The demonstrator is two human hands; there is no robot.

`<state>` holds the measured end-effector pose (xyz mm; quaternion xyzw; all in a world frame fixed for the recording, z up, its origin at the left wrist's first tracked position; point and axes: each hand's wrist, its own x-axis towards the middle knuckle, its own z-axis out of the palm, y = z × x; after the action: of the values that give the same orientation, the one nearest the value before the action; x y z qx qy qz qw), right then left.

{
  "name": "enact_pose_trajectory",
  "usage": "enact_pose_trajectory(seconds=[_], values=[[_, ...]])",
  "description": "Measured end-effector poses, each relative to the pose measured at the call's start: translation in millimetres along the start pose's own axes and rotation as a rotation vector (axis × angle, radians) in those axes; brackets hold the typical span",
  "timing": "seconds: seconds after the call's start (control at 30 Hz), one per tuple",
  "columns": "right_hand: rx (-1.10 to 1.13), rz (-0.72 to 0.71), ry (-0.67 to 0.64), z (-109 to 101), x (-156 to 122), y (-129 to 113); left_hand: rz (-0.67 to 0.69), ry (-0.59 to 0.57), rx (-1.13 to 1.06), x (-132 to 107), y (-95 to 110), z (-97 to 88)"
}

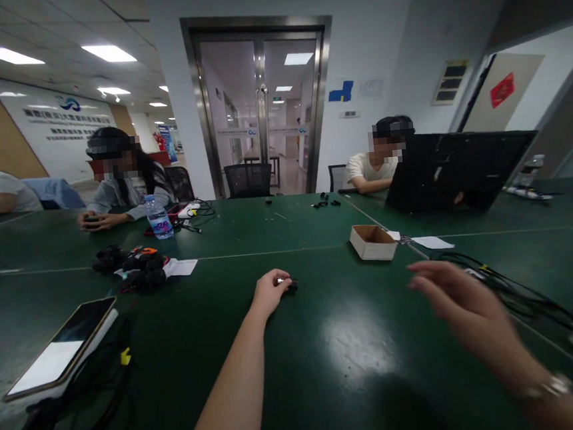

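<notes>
The left hand (pixel 270 290) pinches a small black part (pixel 293 285) at the green tabletop (pixel 301 381). Right of this grip, the right hand (pixel 467 301) hovers, loosely spread; a cardboard box (pixel 376 252) sits beyond.

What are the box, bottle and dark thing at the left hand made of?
Box: probably cardboard, matte, with thin pale walls and a brown inside.
Bottle: likely clear plastic, glossy; it is see-through with a printed label.
Dark thing, at the left hand: perhaps plastic or metal; too small to tell.
</notes>
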<state>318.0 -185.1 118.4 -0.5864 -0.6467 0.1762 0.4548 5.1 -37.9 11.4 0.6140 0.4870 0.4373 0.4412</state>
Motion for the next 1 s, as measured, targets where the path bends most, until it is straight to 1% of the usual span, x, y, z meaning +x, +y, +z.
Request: enact_pose_trajectory(seconds=[0.07,0.1,0.13,0.17,0.2,0.23,0.27,0.3,0.33,0.4,0.47,0.57,0.63,0.7,0.8,0.9,1.0], values=[[0.177,0.123,-0.257,65,39,1,0.036,0.022,0.007,2,-2,1.5],[0.274,0.211,-0.385,99,55,3,0.061,0.046,0.002,4,-4,2.8],[0.377,0.322,-0.460,133,69,5,0.088,0.079,-0.006,6,-6,4.1],[0.482,0.426,-0.461,163,79,7,0.113,0.119,-0.015,9,-9,5.2],[0.596,0.464,-0.370,191,87,10,0.132,0.161,-0.026,12,-12,5.8],[0.717,0.452,-0.291,214,92,12,0.144,0.199,-0.042,15,-14,6.0],[0.812,0.412,-0.217,232,95,13,0.149,0.233,-0.064,17,-16,5.8],[0.854,0.372,-0.174,245,97,14,0.151,0.260,-0.090,19,-17,5.3],[0.862,0.330,-0.175,254,97,15,0.150,0.282,-0.119,20,-18,4.7],[0.842,0.266,-0.203,262,97,17,0.147,0.319,-0.165,21,-18,4.0],[0.831,0.235,-0.235,261,97,21,0.146,0.341,-0.189,22,-17,4.6],[0.853,0.271,-0.276,258,98,26,0.111,0.346,-0.222,21,-14,6.7],[0.885,0.317,-0.280,257,99,28,0.065,0.317,-0.243,21,-11,7.5],[0.915,0.342,-0.265,258,100,28,0.029,0.286,-0.238,19,-9,7.5],[0.949,0.362,-0.215,258,101,27,0.009,0.320,-0.121,16,-4,6.8],[0.997,0.375,-0.141,255,102,28,0.025,0.352,0.011,14,-4,5.4],[1.042,0.380,-0.111,251,102,28,0.057,0.315,0.000,19,-11,2.2]])
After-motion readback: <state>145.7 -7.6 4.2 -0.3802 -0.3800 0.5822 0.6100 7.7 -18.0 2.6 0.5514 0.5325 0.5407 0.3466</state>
